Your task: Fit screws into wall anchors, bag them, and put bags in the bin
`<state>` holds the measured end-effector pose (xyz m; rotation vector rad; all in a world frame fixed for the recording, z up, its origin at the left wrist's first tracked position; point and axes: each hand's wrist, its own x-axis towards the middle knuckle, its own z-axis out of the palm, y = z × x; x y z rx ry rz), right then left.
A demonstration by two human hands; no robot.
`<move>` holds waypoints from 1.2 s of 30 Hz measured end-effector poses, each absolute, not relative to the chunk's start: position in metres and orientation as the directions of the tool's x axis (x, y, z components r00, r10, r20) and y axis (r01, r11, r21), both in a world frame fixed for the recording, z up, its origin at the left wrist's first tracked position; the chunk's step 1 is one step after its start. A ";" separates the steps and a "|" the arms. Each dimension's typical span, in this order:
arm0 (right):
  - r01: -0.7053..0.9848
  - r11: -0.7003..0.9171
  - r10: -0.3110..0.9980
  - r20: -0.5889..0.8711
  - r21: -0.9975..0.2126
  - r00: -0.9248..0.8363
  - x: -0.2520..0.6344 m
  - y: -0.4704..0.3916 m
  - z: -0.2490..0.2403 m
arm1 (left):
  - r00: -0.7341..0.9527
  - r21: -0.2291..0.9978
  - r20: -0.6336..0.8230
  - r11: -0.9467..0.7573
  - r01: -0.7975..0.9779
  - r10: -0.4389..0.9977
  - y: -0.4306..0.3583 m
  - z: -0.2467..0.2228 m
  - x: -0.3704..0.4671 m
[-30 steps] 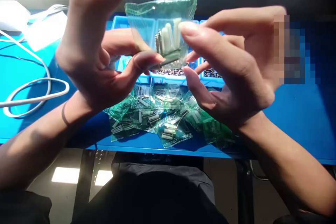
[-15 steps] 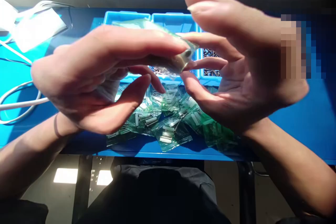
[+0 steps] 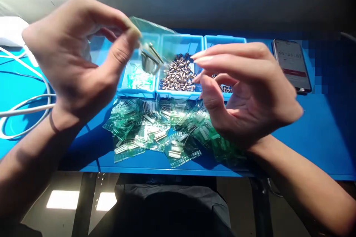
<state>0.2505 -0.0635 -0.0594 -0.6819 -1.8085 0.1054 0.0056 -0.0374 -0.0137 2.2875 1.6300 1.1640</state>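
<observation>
My left hand (image 3: 83, 52) pinches the corner of a small clear greenish plastic bag (image 3: 157, 31) between thumb and forefinger, above the bins. Several screws and pale pieces show inside it, slightly blurred. Just to the right of the bag, my right hand (image 3: 244, 89) is half curled, its thumb and fingers apart with nothing visible between them. Below both hands lies a spread of filled green-tinted bags (image 3: 178, 148), holding white plastic pieces and screws. Behind them stand blue bins: one with small whitish plastic pieces (image 3: 140, 79), the middle one with metal screws (image 3: 179, 76).
A third blue bin (image 3: 225, 39) with dark screws is partly hidden by my right hand. At the right a phone (image 3: 292, 64) lies with a timer on its screen. White cables (image 3: 25, 109) run along the left side of the blue table (image 3: 314, 137).
The bag was between both hands; now only my left hand holds it, drawn up and left. My right hand has come off the bag and sits lower. The view has shifted, showing the phone.
</observation>
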 end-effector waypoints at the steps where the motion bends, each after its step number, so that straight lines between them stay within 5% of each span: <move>1: 0.426 0.833 0.466 0.863 -0.354 -0.195 0.250 -0.062 -0.061 | 0.110 0.487 0.560 -0.434 0.758 0.821 -0.030 -0.017 0.001; 9: 0.452 0.870 0.367 0.869 -0.196 -0.331 0.254 -0.061 -0.059 | 0.088 0.465 0.455 -0.321 0.825 0.886 -0.001 -0.038 -0.011; 14: 0.502 0.855 0.368 0.835 -0.130 -0.410 0.252 -0.070 -0.053 | 0.250 0.159 0.406 -0.338 0.928 0.879 -0.010 -0.035 -0.009; 23: 0.380 0.912 0.380 0.668 -0.154 -0.640 0.252 -0.079 -0.046 | 0.338 -0.131 0.278 -0.313 0.941 0.899 -0.026 -0.036 -0.003; 29: 0.524 0.786 0.615 0.501 -0.329 -0.609 0.247 -0.089 -0.040 | 0.391 -0.156 0.084 -0.375 0.914 0.916 -0.026 -0.036 0.001; 36: 0.561 0.772 0.629 0.492 -0.301 -0.602 0.246 -0.093 -0.037 | 0.484 -0.197 0.205 -0.448 0.872 0.851 -0.031 -0.040 0.001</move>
